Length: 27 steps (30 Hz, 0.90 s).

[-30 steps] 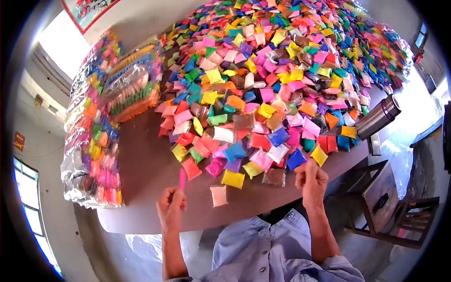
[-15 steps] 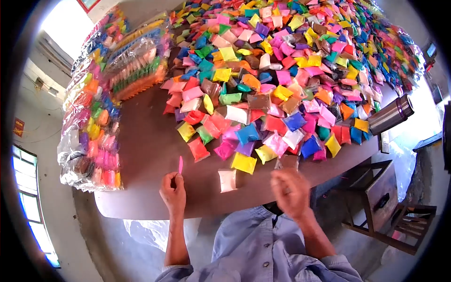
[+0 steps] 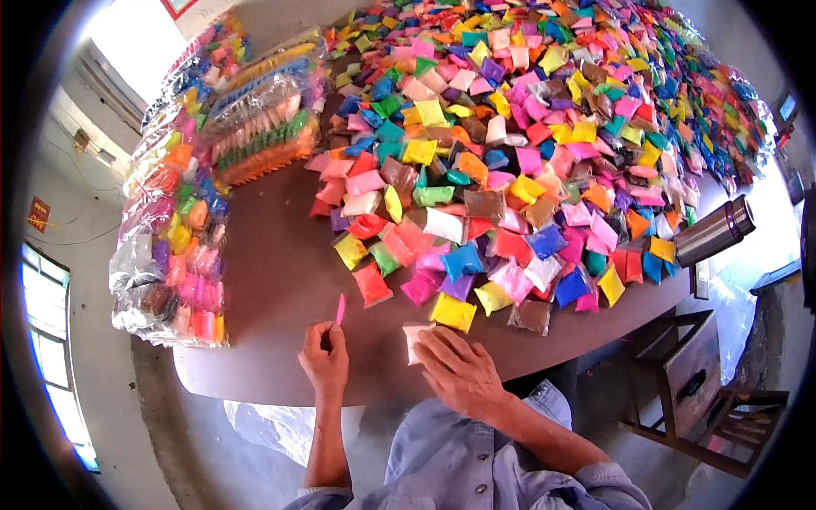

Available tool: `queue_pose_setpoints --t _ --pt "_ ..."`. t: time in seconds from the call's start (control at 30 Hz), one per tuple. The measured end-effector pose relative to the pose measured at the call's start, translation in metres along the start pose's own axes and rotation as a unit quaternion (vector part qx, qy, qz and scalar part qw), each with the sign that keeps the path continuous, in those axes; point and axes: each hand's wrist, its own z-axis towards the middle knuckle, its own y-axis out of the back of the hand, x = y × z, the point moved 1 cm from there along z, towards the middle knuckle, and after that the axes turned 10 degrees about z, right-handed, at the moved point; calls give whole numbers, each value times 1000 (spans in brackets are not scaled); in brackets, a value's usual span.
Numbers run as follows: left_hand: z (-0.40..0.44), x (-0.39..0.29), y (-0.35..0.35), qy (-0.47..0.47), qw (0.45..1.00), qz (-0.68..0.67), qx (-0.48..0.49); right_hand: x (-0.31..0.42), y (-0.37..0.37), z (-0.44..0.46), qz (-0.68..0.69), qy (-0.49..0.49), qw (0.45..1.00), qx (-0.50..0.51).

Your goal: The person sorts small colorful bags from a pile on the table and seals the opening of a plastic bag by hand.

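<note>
Steel flask (image 3: pixel 716 231) is resting at right edge of surface (image 3: pixel 263 285) | wooden furniture (image 3: pixel 684 361) is standing lower right | clear plastic (image 3: pixel 272 425) is lying on floor (image 3: pixel 217 463) | red sign (image 3: pixel 38 214) is hanging on wall (image 3: pixel 110 399) above window (image 3: pixel 47 331)

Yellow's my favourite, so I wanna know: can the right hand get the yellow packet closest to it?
Probably yes: the right hand is on the pale pink packet, and the yellow packet lies just beyond, with nothing seen on top of it.
</note>
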Motion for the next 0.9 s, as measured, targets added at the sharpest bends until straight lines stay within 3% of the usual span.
queue_pose_setpoints --t 0.43,0.6,0.9 --pt "1 1 1 -5 1000 -14 -17 5 -1 4 52 19 998 28" --pt "3 5 -4 -12 999 -19 -27 3 0 0 57 4 993 102" --pt "1 3 -3 -10 999 -4 -31 -1 1 -3 67 19 993 99"
